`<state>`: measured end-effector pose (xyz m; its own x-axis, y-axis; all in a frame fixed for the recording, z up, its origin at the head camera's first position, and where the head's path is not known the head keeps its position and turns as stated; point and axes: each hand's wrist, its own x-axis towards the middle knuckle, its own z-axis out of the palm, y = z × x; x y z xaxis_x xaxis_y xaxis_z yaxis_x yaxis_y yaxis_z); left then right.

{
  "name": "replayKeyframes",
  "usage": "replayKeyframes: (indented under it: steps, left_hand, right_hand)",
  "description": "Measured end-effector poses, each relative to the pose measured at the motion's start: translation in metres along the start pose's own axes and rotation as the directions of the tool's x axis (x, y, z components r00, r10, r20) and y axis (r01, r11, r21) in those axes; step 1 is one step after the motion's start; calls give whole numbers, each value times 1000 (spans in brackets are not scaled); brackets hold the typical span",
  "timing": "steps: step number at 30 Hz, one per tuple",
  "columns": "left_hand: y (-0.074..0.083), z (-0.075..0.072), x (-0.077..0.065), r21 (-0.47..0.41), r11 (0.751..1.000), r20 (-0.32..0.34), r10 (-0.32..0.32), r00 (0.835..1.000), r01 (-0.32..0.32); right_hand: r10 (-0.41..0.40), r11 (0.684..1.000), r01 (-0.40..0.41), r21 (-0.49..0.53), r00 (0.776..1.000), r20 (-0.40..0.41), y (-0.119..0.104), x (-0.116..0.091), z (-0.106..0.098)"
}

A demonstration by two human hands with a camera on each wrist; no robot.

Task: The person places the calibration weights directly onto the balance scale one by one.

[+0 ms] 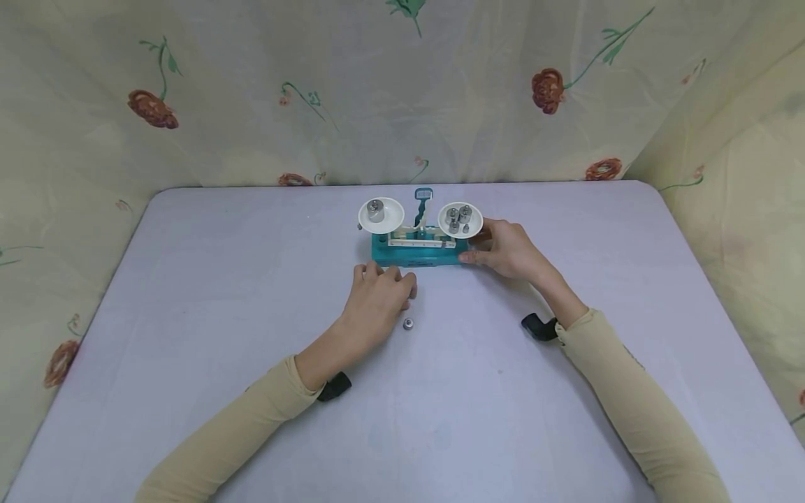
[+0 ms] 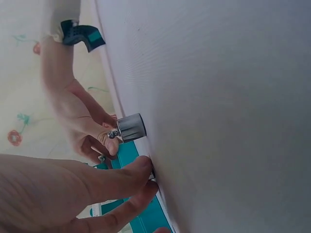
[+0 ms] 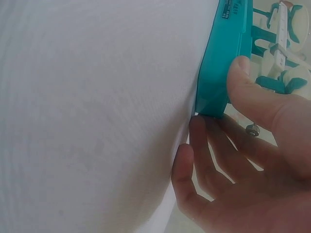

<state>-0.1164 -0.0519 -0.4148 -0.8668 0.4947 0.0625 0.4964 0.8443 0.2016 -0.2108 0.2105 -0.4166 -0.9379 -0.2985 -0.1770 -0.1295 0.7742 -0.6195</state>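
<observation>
A teal balance scale with two white pans stands near the table's far edge. My right hand grips the right end of its base, thumb along the front and top, fingertips against the end face. In front of the scale, my left hand reaches down to the table. Its thumb and finger pinch a small metal weight, mostly hidden by the fingertips. Another knobbed metal weight stands on the table just right of the left hand.
The scale's left pan bears one large metal weight. Several smaller weights stand in the right pan. A white cloth covers the table, and a flowered curtain hangs behind it. Black wrist cameras sit under both forearms.
</observation>
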Motion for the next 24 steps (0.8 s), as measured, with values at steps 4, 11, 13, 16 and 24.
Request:
replayKeyframes:
  steps: [4, 11, 13, 16, 24]
  left_hand:
    - [-1, 0, 0, 4, 1000, 1, 2, 1000, -2]
    - [0, -1, -1, 12, 1000, 0, 5, 1000, -5]
    - [0, -1, -1, 6, 1000, 5, 4, 1000, -4]
    - [0, -1, -2, -3, 1000, 2, 4, 1000, -4]
    - [1, -3, -3, 29, 1000, -50, 8, 999, -6]
  right_hand:
    - [1, 1000, -1, -2, 1000, 0, 0, 0, 0]
    - [3, 1000, -3, -10, 1000, 1, -1, 0, 0]
    - [6, 1000, -6, -10, 1000, 0, -2, 0, 0]
    - [7, 1000, -7, -8, 1000, -1, -2, 0, 0]
    - [4, 1000, -4, -9, 1000, -3, -2, 0, 0]
